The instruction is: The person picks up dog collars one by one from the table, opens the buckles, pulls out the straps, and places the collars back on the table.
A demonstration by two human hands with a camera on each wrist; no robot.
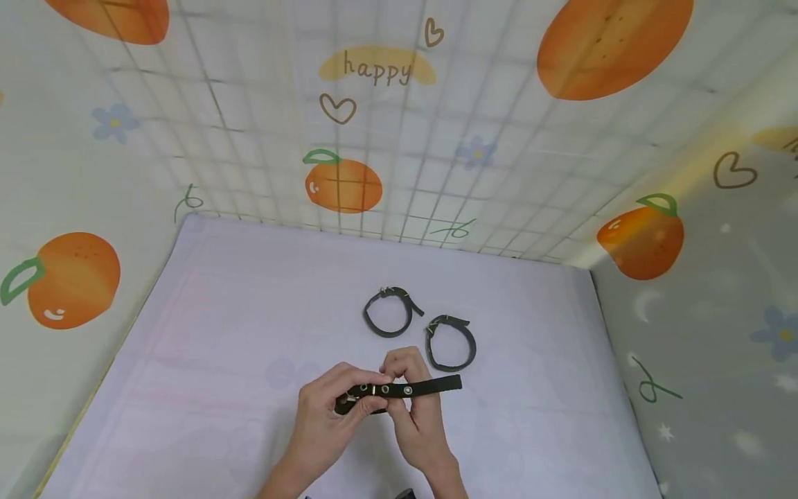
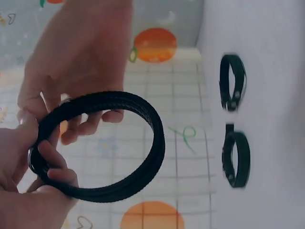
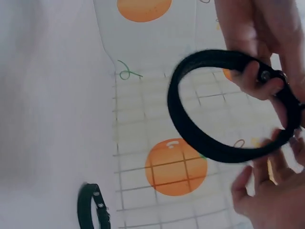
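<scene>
Between both hands is a black collar (image 1: 436, 385), a strap with metal eyelets and a buckle, its free end pointing right in the head view. My left hand (image 1: 324, 409) grips it at the buckle, thumb in front. My right hand (image 1: 419, 423) pinches the strap beside the left fingertips; its fingers are partly behind the strap. The collar forms a large loop in the left wrist view, where the right hand (image 2: 86, 52) is above it. Two similar buckled collars, one (image 1: 388, 335) farther left and one (image 1: 451, 367) nearer right, lie beyond the hands.
A pale sheet (image 1: 218, 333) covers the table. Behind it rises a white grid panel (image 1: 262, 166) with orange-print covering, and printed side walls (image 1: 704, 333) stand left and right. A dark object (image 1: 405, 494) shows at the bottom edge of the head view.
</scene>
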